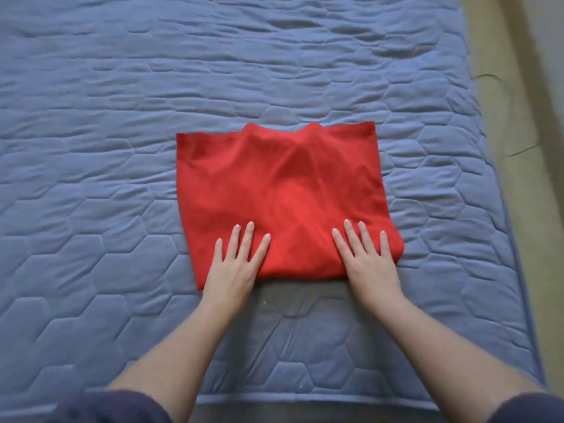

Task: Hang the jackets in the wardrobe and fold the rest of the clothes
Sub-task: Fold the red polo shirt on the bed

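A red garment lies folded into a rough rectangle in the middle of the blue quilted bed cover. Its near edge is the fold, and its far edge shows two small peaks. My left hand lies flat on the garment's near left corner, fingers straight and spread. My right hand presses flat on the near right corner in the same way. Neither hand grips the cloth.
The bed cover stretches wide to the left and far side. Its right edge runs along a beige floor strip with a thin dark strand on it. The bed's near edge is just in front of my knees.
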Available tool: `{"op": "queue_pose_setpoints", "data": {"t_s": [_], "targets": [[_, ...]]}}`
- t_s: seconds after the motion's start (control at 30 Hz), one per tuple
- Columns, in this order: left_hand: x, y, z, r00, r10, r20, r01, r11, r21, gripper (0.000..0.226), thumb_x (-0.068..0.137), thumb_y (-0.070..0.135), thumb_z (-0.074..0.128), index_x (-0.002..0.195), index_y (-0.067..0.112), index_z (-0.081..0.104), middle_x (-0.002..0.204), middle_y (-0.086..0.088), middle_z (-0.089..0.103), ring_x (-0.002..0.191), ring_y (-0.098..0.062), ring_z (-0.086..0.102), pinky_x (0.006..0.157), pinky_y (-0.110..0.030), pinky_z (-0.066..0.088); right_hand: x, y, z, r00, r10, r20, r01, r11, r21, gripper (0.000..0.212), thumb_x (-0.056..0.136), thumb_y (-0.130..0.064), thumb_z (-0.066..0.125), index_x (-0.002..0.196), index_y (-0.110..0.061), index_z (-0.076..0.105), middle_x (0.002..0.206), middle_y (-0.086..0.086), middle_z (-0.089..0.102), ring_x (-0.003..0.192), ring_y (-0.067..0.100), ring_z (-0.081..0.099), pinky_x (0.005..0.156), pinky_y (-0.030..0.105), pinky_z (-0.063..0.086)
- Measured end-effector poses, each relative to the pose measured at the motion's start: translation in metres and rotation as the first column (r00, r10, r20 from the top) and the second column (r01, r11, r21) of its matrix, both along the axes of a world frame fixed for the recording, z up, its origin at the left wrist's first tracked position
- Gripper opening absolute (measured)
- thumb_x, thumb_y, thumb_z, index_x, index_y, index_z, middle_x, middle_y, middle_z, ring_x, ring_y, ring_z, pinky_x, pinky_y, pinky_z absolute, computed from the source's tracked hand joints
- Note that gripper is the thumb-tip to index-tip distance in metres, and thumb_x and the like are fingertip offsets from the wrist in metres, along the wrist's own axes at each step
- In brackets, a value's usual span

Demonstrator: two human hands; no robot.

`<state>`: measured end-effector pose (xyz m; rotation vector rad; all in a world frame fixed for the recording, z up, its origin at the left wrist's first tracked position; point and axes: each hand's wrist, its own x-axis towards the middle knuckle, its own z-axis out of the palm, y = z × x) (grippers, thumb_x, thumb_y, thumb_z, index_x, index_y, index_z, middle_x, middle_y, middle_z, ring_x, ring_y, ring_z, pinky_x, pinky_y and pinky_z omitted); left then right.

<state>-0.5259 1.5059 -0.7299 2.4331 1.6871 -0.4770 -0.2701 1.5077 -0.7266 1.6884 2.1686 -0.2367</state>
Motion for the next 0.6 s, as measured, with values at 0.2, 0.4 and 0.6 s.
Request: {"op": "queue_pose_setpoints", "data": {"t_s": [0.2,0.4,0.6], "targets": [[0.007,-0.005,-0.026,0.997,0.018,-0.076,-0.022,0.999,-0.05,0.067,0.087,0.014,0.001,0.153,0.018,0.014,0.156,-0.027,0.012,0.142,-0.046,0.018,0.11,-0.057,0.023,0.012,0.0,-0.032,0.996,0.087,0.018,-0.084,0.988,-0.13,0.057,0.1,-0.008,0.02,0.153,-0.01,-0.001,0.159,0.018,0.004,0.146,0.035,0.013,0.114,0.044,0.021],[-0.012,-0.061,-0.008,1.0,-0.011,-0.022,0.011,1.0,-0.007,0.058,0.094,0.011,0.016,0.151,0.018,0.023,0.154,-0.028,0.018,0.139,-0.047,0.025,0.109,-0.056,0.026,0.008,-0.064,-0.009,0.994,0.109,0.029,-0.099,0.967,-0.237,0.075,0.077,-0.009,-0.013,0.151,-0.003,-0.002,0.157,0.025,0.006,0.143,0.039,0.02,0.111,0.044,0.028],[-0.026,-0.14,0.017,0.982,0.016,-0.189,-0.049,0.984,-0.169,0.063,0.097,0.018,0.028,0.153,0.031,0.002,0.162,-0.005,0.003,0.147,-0.03,0.011,0.111,-0.056,0.015,-0.021,-0.158,0.017,0.995,0.075,0.064,-0.036,0.884,-0.467,0.058,0.097,-0.002,0.016,0.151,-0.003,-0.004,0.157,0.027,0.005,0.142,0.042,0.021,0.103,0.045,0.038]]}}
